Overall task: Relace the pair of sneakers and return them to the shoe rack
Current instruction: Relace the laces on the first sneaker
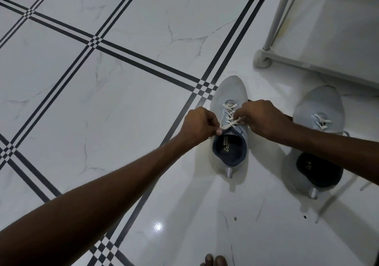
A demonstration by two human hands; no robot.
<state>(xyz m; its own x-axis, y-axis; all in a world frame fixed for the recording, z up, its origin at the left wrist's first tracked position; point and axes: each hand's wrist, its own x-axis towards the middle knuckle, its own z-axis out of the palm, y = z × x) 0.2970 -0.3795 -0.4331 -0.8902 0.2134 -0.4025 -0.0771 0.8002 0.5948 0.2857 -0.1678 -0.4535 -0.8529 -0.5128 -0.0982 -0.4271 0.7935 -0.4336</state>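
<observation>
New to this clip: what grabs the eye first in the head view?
Both bare hands, left hand and right hand, meet at the centre, pinching the white lace over a pale grey-blue mesh sneaker standing on the glossy white marble-look floor. Its matching second sneaker stands to the right, partly under the right forearm, with laces only near the toe. A pale grey tubular shoe rack fills the top right corner.

Floor (102,85): glossy white marble-look tile, black triple-stripe borders. Standing on it: two pale grey sneakers, left one (228,134), right one (319,140); grey shoe rack (264,59), corner foot; bare toes (215,260)
</observation>
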